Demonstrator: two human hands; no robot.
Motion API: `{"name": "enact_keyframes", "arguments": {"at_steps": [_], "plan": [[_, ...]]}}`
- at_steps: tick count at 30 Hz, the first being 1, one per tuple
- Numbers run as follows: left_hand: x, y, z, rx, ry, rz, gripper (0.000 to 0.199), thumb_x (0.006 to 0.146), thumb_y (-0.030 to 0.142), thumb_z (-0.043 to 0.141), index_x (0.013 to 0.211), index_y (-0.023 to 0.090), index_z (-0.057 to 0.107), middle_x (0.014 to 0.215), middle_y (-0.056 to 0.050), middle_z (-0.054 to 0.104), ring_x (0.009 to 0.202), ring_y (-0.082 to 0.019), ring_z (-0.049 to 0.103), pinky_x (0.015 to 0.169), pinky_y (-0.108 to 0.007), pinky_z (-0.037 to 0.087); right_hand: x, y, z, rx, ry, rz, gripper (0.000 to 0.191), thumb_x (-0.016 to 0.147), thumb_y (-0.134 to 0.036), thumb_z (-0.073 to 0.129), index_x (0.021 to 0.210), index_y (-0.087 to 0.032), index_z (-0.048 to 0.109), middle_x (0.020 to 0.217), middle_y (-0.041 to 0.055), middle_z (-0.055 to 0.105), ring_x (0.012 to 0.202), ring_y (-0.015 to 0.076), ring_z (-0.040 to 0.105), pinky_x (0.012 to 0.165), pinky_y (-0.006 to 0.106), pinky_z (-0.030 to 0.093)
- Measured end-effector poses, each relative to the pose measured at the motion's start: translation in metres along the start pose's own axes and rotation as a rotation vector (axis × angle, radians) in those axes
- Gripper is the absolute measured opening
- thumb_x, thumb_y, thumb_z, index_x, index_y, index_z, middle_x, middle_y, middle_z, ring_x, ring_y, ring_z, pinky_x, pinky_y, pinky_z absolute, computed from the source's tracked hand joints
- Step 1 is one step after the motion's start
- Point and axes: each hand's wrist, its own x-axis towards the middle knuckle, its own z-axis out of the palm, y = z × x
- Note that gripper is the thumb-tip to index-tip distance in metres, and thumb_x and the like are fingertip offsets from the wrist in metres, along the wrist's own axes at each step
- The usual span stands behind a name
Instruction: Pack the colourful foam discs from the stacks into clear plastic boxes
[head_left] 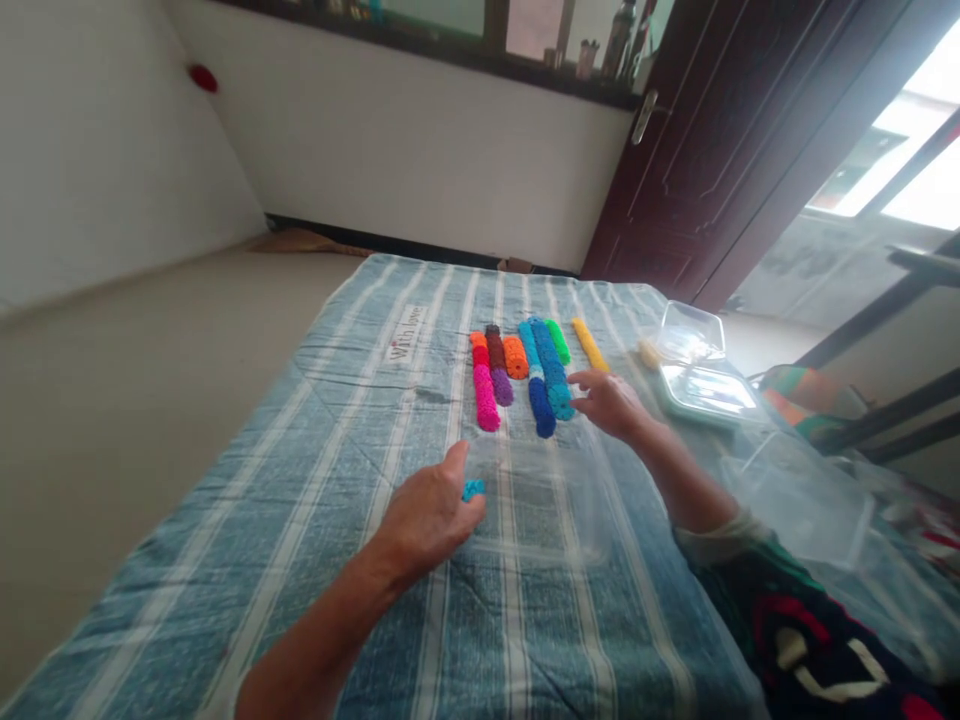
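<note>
My left hand (431, 505) is over the left side of a clear plastic box (544, 505). Small light blue pieces (473, 490) show between its thumb and fingers, and its other fingers are hidden beneath. My right hand (609, 402) is beside the near end of a long blue row of pieces (551, 365), thumb and forefinger apart, with nothing visible between them. Left of that stand a light-and-dark blue row (538, 395), a short orange row (515, 357), a brown and purple row (497, 362) and a red and pink row (485, 390).
A green row (558, 341) and a yellow row (589, 345) lie farther right. A clear box with an open lid (709, 393) and another clear container (806, 500) are at the right. Striped cloth (300, 520) covers the table, and a dark red door (697, 150) stands behind.
</note>
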Motion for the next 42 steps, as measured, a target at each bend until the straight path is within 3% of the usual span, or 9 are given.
{"name": "enact_keyframes", "arguments": {"at_steps": [4,10,16,25,42], "plan": [[0.001,0.000,0.001,-0.025,0.006,-0.014,0.059,0.082,0.028,0.049,0.137,0.008,0.041,0.072,-0.004,0.067,0.076,-0.023,0.065,0.065,-0.028,0.043,0.009,0.011,0.019,-0.058,-0.090,-0.001,0.046,0.079,-0.027,0.068,0.125,-0.023,0.062,0.106,0.0073,0.069,0.094,0.0229,0.064,0.080,0.033,0.046],[0.002,0.002,0.000,-0.006,0.021,-0.035,0.057,0.082,0.027,0.050,0.136,0.007,0.043,0.076,-0.006,0.068,0.077,-0.024,0.066,0.069,-0.029,0.043,0.010,0.007,0.022,-0.140,-0.143,-0.002,0.052,0.080,-0.033,0.068,0.130,-0.026,0.058,0.108,0.0068,0.068,0.093,0.0235,0.064,0.073,0.030,0.044],[0.002,0.002,0.002,0.017,0.028,-0.078,0.058,0.084,0.028,0.050,0.138,0.010,0.041,0.079,-0.006,0.069,0.080,-0.024,0.067,0.070,-0.029,0.043,0.010,0.005,0.022,-0.159,-0.149,-0.024,0.043,0.081,-0.032,0.066,0.122,-0.024,0.063,0.105,0.0066,0.067,0.093,0.0233,0.064,0.072,0.028,0.043],[0.003,0.000,0.003,0.017,0.046,-0.072,0.060,0.085,0.030,0.050,0.140,0.007,0.040,0.077,-0.007,0.069,0.080,-0.027,0.067,0.069,-0.031,0.042,0.017,0.006,0.021,-0.083,-0.165,0.024,0.051,0.076,-0.028,0.071,0.125,-0.023,0.060,0.105,0.0067,0.070,0.095,0.0228,0.064,0.077,0.029,0.045],[0.004,0.001,0.003,0.021,0.026,-0.071,0.056,0.087,0.030,0.049,0.138,0.009,0.041,0.081,-0.007,0.070,0.080,-0.025,0.067,0.069,-0.030,0.042,0.020,0.006,0.021,-0.048,-0.159,0.055,0.045,0.073,-0.028,0.072,0.117,-0.022,0.063,0.098,0.0047,0.070,0.087,0.0208,0.064,0.071,0.027,0.043]]}}
